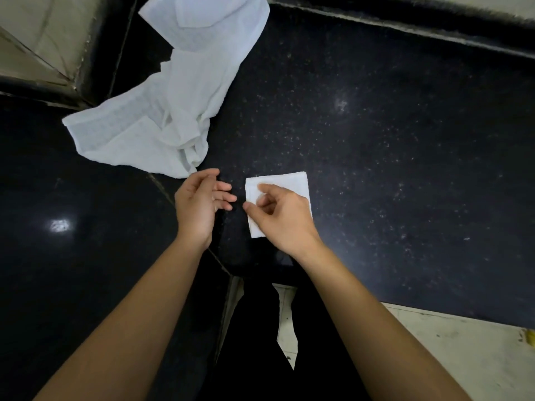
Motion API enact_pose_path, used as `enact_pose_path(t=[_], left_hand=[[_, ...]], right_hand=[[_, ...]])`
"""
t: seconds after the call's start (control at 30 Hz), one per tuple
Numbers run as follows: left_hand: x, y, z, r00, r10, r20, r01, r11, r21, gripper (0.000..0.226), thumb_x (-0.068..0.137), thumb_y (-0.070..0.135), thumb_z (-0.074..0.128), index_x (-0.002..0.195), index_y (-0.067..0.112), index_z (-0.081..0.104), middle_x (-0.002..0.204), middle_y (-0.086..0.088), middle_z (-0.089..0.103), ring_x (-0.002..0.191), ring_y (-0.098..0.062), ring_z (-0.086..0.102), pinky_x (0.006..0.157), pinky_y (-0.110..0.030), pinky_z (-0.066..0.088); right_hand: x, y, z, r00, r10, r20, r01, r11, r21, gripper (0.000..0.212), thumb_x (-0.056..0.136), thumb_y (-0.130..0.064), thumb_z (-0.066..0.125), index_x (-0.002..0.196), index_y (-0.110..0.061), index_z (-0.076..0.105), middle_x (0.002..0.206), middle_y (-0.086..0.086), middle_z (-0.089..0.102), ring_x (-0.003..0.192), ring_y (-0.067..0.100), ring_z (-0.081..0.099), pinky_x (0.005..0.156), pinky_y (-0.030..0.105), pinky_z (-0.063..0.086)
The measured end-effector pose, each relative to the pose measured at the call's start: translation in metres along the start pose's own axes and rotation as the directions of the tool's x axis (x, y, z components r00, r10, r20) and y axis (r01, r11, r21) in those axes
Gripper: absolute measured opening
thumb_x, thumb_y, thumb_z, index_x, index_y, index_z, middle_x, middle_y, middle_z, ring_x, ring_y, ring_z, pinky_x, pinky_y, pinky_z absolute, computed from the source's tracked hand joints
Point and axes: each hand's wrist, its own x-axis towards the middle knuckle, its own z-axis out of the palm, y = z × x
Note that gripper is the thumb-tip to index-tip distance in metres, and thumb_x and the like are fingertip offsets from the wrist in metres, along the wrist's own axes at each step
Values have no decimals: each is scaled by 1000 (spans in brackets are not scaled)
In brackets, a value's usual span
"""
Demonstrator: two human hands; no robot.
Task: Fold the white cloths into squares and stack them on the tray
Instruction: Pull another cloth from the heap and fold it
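A small white cloth (pixel 289 183), folded into a square, lies flat on the black speckled counter (pixel 390 140). My right hand (pixel 279 217) hovers over its near left part with the fingers loosely curled; whether it touches the cloth I cannot tell. My left hand (pixel 199 204) floats just left of the square, fingers relaxed and holding nothing. A heap of unfolded white cloths (pixel 173 91) spreads across the counter at the upper left. No tray is in view.
The counter forms a corner, with a seam (pixel 162 186) running diagonally under my left hand. A raised black ledge (pixel 405 27) borders the far side. Pale floor tiles (pixel 463 342) show at the lower right, beyond the counter's near edge.
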Motion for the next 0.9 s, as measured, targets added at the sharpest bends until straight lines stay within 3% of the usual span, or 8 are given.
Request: enact_pose_path(t=[0.1,0.17,0.23,0.33,0.47,0.6,0.73,0.9], left_hand=[[-6,-9,0,988,154,30,-156,954,256,20,103,11,47,114,8,64,93,-10,67,64,-13,68,53,-27,53],[-15,-17,-2,892,423,163,-443,740,506,23,101,14,51,120,11,65,110,-6,63,85,-12,66,72,-32,56],[-21,-23,-2,718,578,389,-674,434,598,32,100,18,53,129,10,62,131,-7,55,112,-18,57,95,-34,49],[-20,-29,2,624,439,646,-750,105,653,53,104,34,41,152,13,37,163,-9,22,149,-23,22,115,-41,23],[-11,-42,0,641,252,725,-706,-175,686,65,106,44,21,158,6,13,167,-11,2,154,-22,3,121,-55,16],[-9,-46,1,638,237,732,-695,-230,681,67,106,44,22,158,3,11,167,-13,1,154,-24,6,121,-56,14],[-9,-46,1,635,215,742,-703,-237,670,67,106,45,19,158,3,10,167,-13,0,154,-24,5,121,-56,14],[-9,-48,3,644,225,731,-688,-247,682,68,105,46,15,158,3,7,167,-13,-3,154,-23,3,122,-55,12]], right_hand=[[-9,14,-14,975,-66,-211,75,997,36,27,95,-29,65,121,-23,72,89,-13,66,79,-1,63,81,16,51],[-15,26,-28,912,-172,-372,169,985,-42,23,99,-21,60,119,-20,72,96,-11,62,79,-3,59,77,14,48],[-17,37,-40,869,-282,-407,224,957,-185,30,103,-17,52,130,-17,66,119,-6,61,100,1,58,90,19,48],[-10,52,-44,887,-432,-160,316,823,-471,48,108,-23,36,155,-12,35,163,5,30,148,23,30,120,34,25],[7,67,-29,936,-338,96,311,672,-672,62,109,-43,17,161,-11,5,169,5,-6,155,26,-9,126,50,3],[12,76,-27,945,-307,115,293,636,-714,65,108,-47,15,161,-11,1,169,4,-9,155,26,-12,126,49,-2],[9,70,-34,943,-311,119,321,756,-570,63,109,-45,23,161,-13,5,169,2,-7,155,20,-12,126,45,-3],[-4,58,-50,962,-159,-221,87,949,-302,53,104,-37,46,152,-15,37,148,6,46,133,21,46,108,36,41]])
